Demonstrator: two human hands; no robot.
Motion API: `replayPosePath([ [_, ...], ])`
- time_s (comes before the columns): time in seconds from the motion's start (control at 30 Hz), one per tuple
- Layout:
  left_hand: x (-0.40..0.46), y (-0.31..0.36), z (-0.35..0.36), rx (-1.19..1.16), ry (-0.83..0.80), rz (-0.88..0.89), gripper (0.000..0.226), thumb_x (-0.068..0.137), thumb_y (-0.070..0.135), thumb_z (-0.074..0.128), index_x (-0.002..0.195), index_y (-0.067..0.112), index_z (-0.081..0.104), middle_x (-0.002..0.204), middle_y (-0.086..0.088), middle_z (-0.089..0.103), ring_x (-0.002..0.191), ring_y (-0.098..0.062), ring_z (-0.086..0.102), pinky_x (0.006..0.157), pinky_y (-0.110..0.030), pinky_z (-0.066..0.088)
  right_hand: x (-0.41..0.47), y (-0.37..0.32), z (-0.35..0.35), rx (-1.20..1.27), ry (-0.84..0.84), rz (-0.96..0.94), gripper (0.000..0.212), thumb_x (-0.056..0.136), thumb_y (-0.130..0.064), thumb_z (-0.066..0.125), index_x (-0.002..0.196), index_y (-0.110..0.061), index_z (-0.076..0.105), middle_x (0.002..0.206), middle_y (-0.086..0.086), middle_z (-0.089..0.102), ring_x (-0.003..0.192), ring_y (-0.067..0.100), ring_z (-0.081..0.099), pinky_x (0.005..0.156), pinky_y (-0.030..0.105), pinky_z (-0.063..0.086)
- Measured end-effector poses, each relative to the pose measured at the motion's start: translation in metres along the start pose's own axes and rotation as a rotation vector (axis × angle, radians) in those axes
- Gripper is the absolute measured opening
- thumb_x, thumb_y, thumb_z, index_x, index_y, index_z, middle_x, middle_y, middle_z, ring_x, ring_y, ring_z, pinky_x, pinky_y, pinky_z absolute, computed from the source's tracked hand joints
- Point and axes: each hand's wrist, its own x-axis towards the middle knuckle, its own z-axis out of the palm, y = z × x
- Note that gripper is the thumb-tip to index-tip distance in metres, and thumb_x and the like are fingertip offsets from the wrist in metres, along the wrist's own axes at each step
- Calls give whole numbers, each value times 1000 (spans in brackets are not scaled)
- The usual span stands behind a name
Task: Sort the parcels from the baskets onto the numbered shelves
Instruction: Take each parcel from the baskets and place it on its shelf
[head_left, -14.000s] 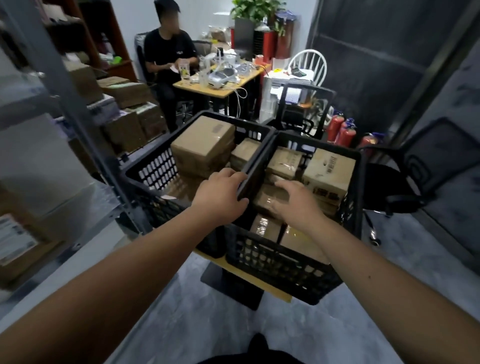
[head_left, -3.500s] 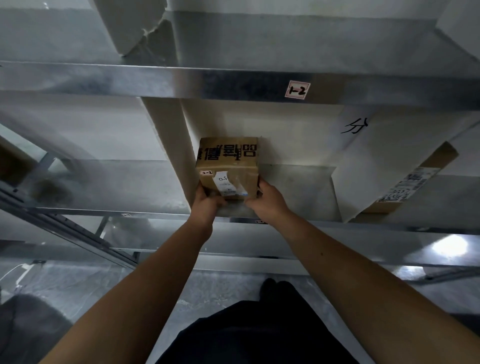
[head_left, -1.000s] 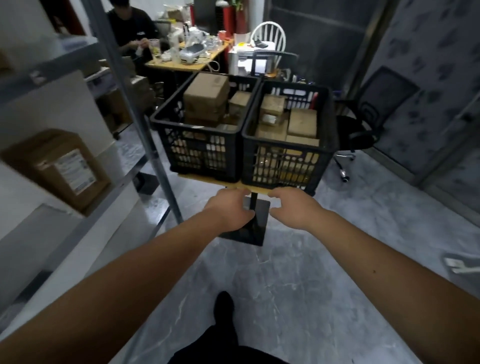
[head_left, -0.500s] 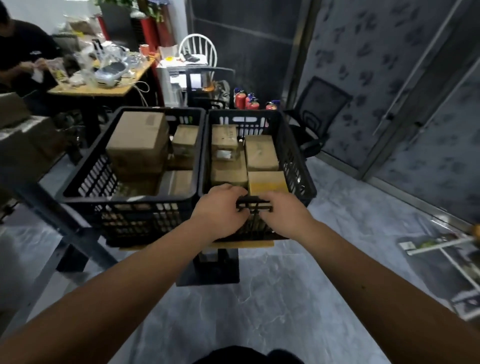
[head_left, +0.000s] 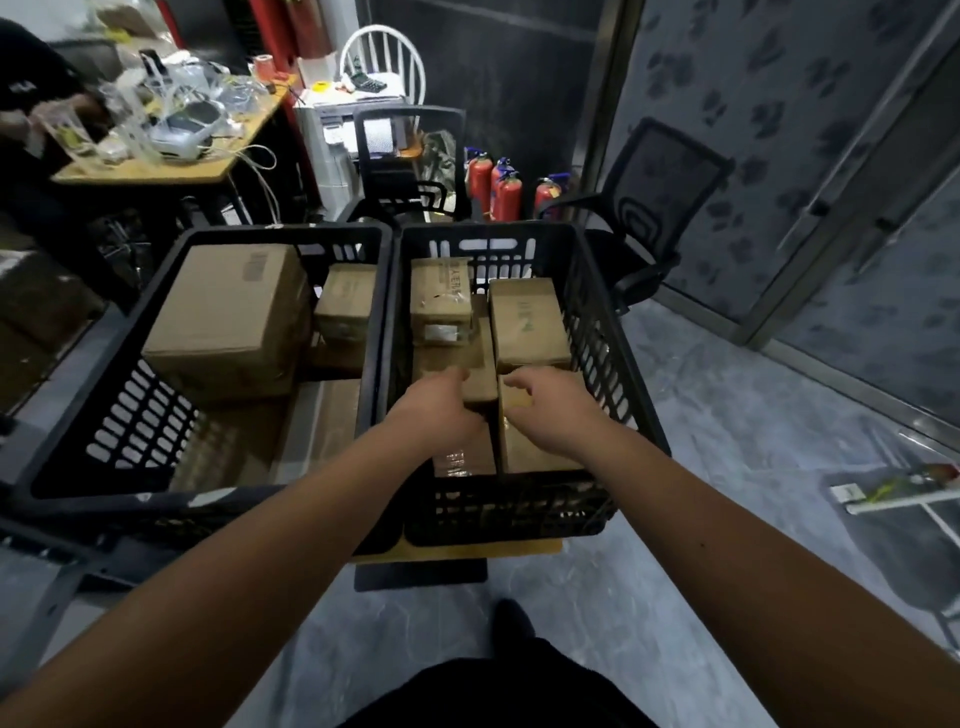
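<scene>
— So where are the hands?

— Both are down inside the right basket (head_left: 597, 322), over the parcels packed there. The left hand (head_left: 441, 410) lies on a small brown parcel (head_left: 480, 387), fingers curled over its near edge; it looks like a grip, though the fingertips are hidden. The right hand (head_left: 550, 410) rests on the yellowish parcel (head_left: 519, 447) just beside it, fingers bent over the top; whether it really clasps the box I cannot tell.

— What lies beyond the hands?

— Past the left hand's knuckles stands a taped parcel with a white label (head_left: 440, 301). Past the right hand's fingers lies a plain flat parcel (head_left: 527, 325), touching the yellowish one. Under the left wrist another parcel with dark print (head_left: 460, 460) shows.

— And the other basket?

— The left basket (head_left: 130, 415) sits to the left of the left forearm, its wall touching the right basket's wall. It holds a large carton (head_left: 228, 322) and, nearer the left hand, a small carton (head_left: 345, 301).

— Anything else around?

— Far beyond the hands stand red fire extinguishers (head_left: 501, 189), a black office chair (head_left: 654, 208), and a wooden desk (head_left: 208, 166) where another person sits.
</scene>
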Motion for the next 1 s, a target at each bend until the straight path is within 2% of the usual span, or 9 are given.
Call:
replayPosePath([
  [0.1, 34, -3, -4, -79, 66, -87, 51, 78, 32, 67, 127, 18, 57, 117, -5, 65, 95, -23, 67, 80, -41, 61, 41, 2, -6, 76, 10, -14, 49, 95, -20, 62, 144, -19, 60, 139, 3, 65, 119, 19, 63, 89, 28, 49],
  [0.2, 65, -3, -11, -124, 133, -135, 55, 81, 25, 66, 134, 20, 56, 120, -5, 63, 96, -23, 66, 81, -41, 62, 79, 0, -13, 92, -11, -60, 51, 95, -19, 64, 145, -16, 59, 141, 4, 64, 124, 21, 61, 94, 29, 47],
  [0.3, 98, 1, -20, -182, 198, -176, 53, 82, 24, 66, 134, 22, 56, 126, -3, 60, 96, -18, 64, 81, -35, 58, 120, 3, -19, 101, -39, -81, 48, 94, -17, 64, 142, -16, 61, 137, 4, 65, 122, 21, 61, 91, 27, 46],
  [0.47, 144, 6, -30, -205, 238, -267, 60, 85, 16, 66, 142, 17, 50, 139, -9, 52, 102, -22, 62, 84, -37, 58, 178, 12, -22, 159, -119, -60, 44, 94, -13, 64, 138, -18, 62, 133, 6, 65, 113, 24, 64, 85, 31, 52],
  [0.53, 157, 7, -33, -218, 256, -316, 64, 86, 17, 68, 146, 17, 47, 145, -9, 49, 105, -22, 61, 81, -34, 53, 196, 14, -20, 190, -145, -46, 49, 94, -12, 65, 142, -19, 59, 136, 6, 64, 116, 25, 64, 87, 32, 52],
  [0.63, 171, 5, -37, -295, 289, -380, 58, 86, 19, 69, 141, 20, 50, 135, -6, 57, 108, -25, 63, 78, -34, 49, 218, 14, -13, 253, -178, -24, 62, 91, -9, 65, 150, -23, 51, 136, 5, 63, 112, 23, 62, 82, 31, 51],
  [0.73, 179, 4, -32, -353, 309, -406, 60, 85, 19, 67, 143, 22, 49, 131, -4, 58, 108, -26, 64, 76, -32, 48, 231, 12, -4, 319, -206, -10, 70, 92, -8, 61, 155, -29, 42, 136, 4, 63, 110, 24, 63, 88, 40, 58],
  [0.87, 182, 8, -23, -410, 405, -430, 71, 87, 11, 65, 153, 20, 41, 141, -9, 52, 101, -21, 61, 75, -32, 51, 235, 11, 11, 426, -159, 54, 71, 95, -2, 54, 158, -32, 38, 137, 3, 61, 105, 24, 65, 88, 46, 61],
  [1.0, 172, 18, -12, -506, 493, -473, 72, 94, 4, 60, 159, 23, 34, 149, -6, 39, 97, -13, 51, 78, -27, 45, 225, 12, 14, 530, -60, 126, 68, 95, 0, 52, 155, -32, 45, 126, -5, 64, 90, 9, 61, 67, 27, 54],
])
